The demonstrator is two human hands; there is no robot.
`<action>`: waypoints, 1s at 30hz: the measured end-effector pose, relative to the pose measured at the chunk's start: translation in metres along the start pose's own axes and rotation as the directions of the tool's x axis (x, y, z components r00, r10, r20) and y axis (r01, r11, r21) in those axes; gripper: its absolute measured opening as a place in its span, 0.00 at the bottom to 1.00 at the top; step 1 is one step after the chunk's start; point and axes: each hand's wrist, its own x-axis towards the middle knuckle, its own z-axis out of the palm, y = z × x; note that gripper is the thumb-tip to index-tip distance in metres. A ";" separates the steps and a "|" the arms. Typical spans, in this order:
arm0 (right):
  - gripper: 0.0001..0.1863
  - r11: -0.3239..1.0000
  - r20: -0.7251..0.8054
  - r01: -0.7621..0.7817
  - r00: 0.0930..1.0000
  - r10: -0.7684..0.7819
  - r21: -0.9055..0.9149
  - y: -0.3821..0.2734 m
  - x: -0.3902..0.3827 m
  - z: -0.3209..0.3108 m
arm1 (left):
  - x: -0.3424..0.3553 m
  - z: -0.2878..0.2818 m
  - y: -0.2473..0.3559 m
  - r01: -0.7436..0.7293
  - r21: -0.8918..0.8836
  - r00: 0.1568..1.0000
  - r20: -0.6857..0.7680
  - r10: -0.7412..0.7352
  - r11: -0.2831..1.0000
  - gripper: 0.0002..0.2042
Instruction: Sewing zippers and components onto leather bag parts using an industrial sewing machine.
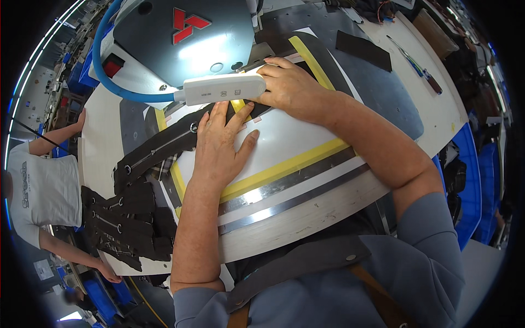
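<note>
My left hand (pixel 221 142) lies flat with fingers spread, its fingertips on a black fabric piece (pixel 183 131) fitted with a zipper and metal rings. The fabric runs left from my fingers over a white template sheet (pixel 240 153) edged with yellow tape. My right hand (pixel 295 93) rests farther right on the work, fingers stretched out; the white lamp head (pixel 224 89) hides part of its fingertips. The lamp hangs between me and the grey sewing machine head (pixel 186 44), on a blue flexible arm (pixel 98 54). The needle area is hidden behind the lamp.
More black zippered pieces (pixel 117 224) are heaped at the table's left edge, beside another person in a white shirt (pixel 46 186). A screwdriver (pixel 432 82), tweezers (pixel 404 49) and a black fabric scrap (pixel 363 50) lie at the far right. Blue bins (pixel 467 186) stand off the right edge.
</note>
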 end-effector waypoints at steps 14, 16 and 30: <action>0.14 0.999 -0.020 -0.015 1.000 0.015 -0.029 0.000 -0.001 0.005 | 0.002 0.001 -0.001 -0.029 0.014 1.000 -0.011 0.029 0.999 0.24; 0.14 1.000 -0.021 -0.007 1.000 0.006 -0.028 0.001 -0.001 0.005 | 0.001 0.001 -0.001 -0.017 0.014 1.000 -0.002 0.017 1.000 0.24; 0.14 0.976 0.084 -0.113 0.992 0.099 0.187 0.006 0.000 0.009 | 0.001 -0.001 0.002 -0.011 0.017 1.000 0.012 0.011 1.000 0.25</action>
